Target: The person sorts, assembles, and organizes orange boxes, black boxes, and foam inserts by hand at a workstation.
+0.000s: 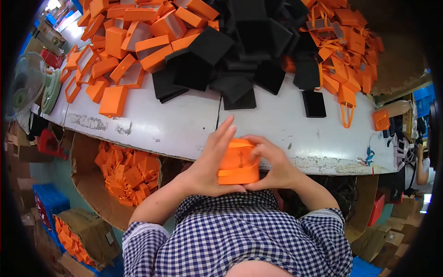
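Observation:
Between my two hands, close to my body at the table's front edge, is a small orange box (239, 159) with an orange ribbon looped over it. My left hand (210, 159) presses against its left side, fingers pointing up and thumb under the lower edge. Around the right side curls my right hand (274, 164), its fingers bent at the box's top and side. Beyond my hands, black boxes (235, 90) lie heaped on the white table (180, 124). One black box (314, 104) lies apart to the right.
Orange box parts (113, 99) are piled at the back left. Orange boxes with ribbons (353, 69) are heaped at the back right. Below the table's left edge stands a carton (87, 180) of orange pieces. A fan (34, 87) is at far left; a person (422, 171) is at far right.

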Demonstrator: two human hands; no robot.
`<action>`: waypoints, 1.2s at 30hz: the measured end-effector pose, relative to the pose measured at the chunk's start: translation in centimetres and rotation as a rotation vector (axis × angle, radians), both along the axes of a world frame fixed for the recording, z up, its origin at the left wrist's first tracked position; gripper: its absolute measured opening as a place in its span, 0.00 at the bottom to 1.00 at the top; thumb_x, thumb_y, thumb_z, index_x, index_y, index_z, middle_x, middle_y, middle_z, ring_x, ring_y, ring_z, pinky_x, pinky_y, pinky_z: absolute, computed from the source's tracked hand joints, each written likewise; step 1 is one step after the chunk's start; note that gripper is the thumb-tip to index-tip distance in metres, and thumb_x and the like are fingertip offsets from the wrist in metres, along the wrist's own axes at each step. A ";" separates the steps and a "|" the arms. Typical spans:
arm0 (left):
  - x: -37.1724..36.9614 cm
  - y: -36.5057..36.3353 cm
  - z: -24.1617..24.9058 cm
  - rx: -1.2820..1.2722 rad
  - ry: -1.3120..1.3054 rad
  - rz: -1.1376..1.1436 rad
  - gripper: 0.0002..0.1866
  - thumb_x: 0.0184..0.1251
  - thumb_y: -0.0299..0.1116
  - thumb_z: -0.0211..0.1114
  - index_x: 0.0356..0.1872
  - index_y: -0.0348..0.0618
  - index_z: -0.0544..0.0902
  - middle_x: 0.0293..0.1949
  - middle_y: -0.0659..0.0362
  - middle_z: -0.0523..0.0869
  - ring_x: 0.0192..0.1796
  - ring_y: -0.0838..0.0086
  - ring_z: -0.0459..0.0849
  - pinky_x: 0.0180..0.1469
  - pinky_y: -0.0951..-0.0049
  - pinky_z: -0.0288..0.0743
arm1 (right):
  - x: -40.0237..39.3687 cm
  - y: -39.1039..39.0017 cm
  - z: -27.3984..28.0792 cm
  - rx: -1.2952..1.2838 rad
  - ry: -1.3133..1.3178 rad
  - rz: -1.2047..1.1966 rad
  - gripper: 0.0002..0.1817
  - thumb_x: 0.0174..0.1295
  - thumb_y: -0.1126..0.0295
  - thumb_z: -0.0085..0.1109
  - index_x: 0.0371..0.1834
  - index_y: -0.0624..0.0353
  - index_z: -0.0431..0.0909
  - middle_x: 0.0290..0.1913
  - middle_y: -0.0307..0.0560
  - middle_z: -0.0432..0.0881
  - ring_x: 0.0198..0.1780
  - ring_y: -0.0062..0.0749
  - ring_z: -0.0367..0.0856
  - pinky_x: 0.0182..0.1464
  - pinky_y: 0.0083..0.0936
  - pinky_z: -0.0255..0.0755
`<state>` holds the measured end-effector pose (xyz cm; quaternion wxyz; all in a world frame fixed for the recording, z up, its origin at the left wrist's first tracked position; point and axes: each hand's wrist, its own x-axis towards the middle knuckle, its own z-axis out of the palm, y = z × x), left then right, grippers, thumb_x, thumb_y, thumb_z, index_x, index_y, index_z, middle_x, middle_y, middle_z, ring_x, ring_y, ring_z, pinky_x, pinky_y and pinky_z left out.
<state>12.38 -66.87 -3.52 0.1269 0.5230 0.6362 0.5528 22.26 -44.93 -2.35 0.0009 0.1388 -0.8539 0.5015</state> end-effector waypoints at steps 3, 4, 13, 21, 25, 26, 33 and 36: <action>-0.5 -5.4 3.4 -0.345 -0.056 0.082 0.70 0.41 0.52 0.87 0.81 0.41 0.48 0.79 0.33 0.49 0.81 0.41 0.49 0.79 0.49 0.49 | -0.2 0.1 2.8 0.102 0.024 -0.036 0.40 0.39 0.57 0.86 0.52 0.58 0.71 0.72 0.62 0.67 0.74 0.59 0.65 0.73 0.46 0.64; -0.8 -8.9 5.7 -0.432 0.005 0.130 0.68 0.41 0.52 0.87 0.80 0.39 0.52 0.78 0.33 0.52 0.81 0.41 0.52 0.79 0.50 0.50 | 0.0 2.2 3.4 0.247 0.104 -0.170 0.47 0.40 0.53 0.85 0.61 0.60 0.69 0.70 0.62 0.68 0.73 0.58 0.65 0.73 0.48 0.62; -10.2 -15.6 4.0 -1.010 0.425 1.127 0.60 0.51 0.66 0.74 0.77 0.36 0.59 0.76 0.31 0.56 0.78 0.42 0.59 0.74 0.44 0.55 | -1.1 14.7 -2.2 0.795 -0.025 -0.793 0.35 0.52 0.56 0.75 0.57 0.67 0.72 0.58 0.63 0.77 0.58 0.59 0.75 0.61 0.44 0.70; -19.3 -17.0 1.6 -1.107 0.364 1.315 0.33 0.53 0.54 0.74 0.51 0.39 0.76 0.48 0.48 0.83 0.56 0.51 0.81 0.59 0.45 0.70 | 3.5 11.6 -2.4 0.746 0.002 -0.595 0.36 0.52 0.60 0.75 0.63 0.63 0.70 0.68 0.66 0.70 0.69 0.58 0.68 0.68 0.45 0.65; -11.6 -13.5 5.7 0.001 -0.240 0.803 0.43 0.49 0.38 0.78 0.65 0.42 0.62 0.56 0.53 0.75 0.58 0.62 0.79 0.58 0.55 0.76 | 3.2 9.8 -0.9 0.180 0.040 -0.586 0.35 0.51 0.65 0.74 0.63 0.59 0.71 0.68 0.56 0.73 0.68 0.44 0.73 0.65 0.36 0.68; -9.9 -11.9 3.7 0.106 -0.256 0.590 0.47 0.48 0.34 0.78 0.68 0.44 0.58 0.58 0.54 0.71 0.59 0.65 0.76 0.61 0.58 0.75 | 2.3 8.2 0.7 0.179 0.115 -0.509 0.34 0.50 0.66 0.74 0.62 0.59 0.73 0.69 0.57 0.73 0.69 0.48 0.73 0.68 0.38 0.67; -1.6 0.6 -2.3 -0.064 -0.110 0.179 0.67 0.44 0.38 0.86 0.79 0.42 0.43 0.68 0.49 0.64 0.70 0.59 0.69 0.70 0.57 0.65 | -2.4 2.6 1.4 0.205 0.333 0.057 0.36 0.47 0.63 0.79 0.62 0.57 0.78 0.71 0.57 0.70 0.69 0.54 0.69 0.68 0.46 0.67; -1.1 1.6 -2.4 -0.258 0.128 0.257 0.64 0.45 0.45 0.85 0.79 0.39 0.50 0.71 0.41 0.63 0.73 0.47 0.64 0.73 0.50 0.58 | -2.1 3.3 -0.8 0.286 0.343 0.087 0.36 0.52 0.56 0.77 0.65 0.56 0.76 0.73 0.58 0.68 0.72 0.55 0.65 0.71 0.53 0.61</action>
